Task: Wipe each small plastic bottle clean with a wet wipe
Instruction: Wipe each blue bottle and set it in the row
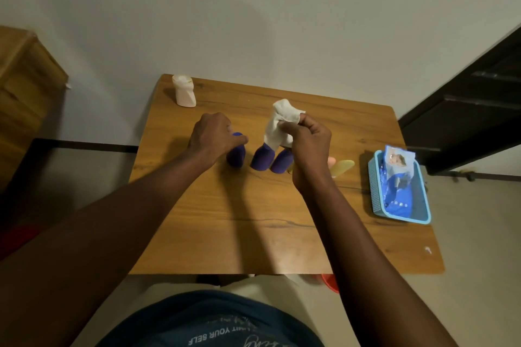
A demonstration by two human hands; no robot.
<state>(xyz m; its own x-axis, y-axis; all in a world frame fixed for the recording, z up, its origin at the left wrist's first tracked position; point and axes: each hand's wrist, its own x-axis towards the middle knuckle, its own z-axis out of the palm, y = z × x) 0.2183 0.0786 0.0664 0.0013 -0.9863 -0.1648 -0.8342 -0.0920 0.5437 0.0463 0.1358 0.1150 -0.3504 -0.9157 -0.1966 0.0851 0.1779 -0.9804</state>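
Three purple bottles stand on the table; our left hand grips the leftmost purple bottle, and our right hand pinches the bunched wet wipe above the others. We judge most wiping yet to do; one pale bottle stands apart.

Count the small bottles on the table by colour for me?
Blue bottles: 3
Pale pink bottle: 1
Yellow bottle: 1
Total: 5 clearly seen; a pinkish tip beside the right hand may be a sixth.
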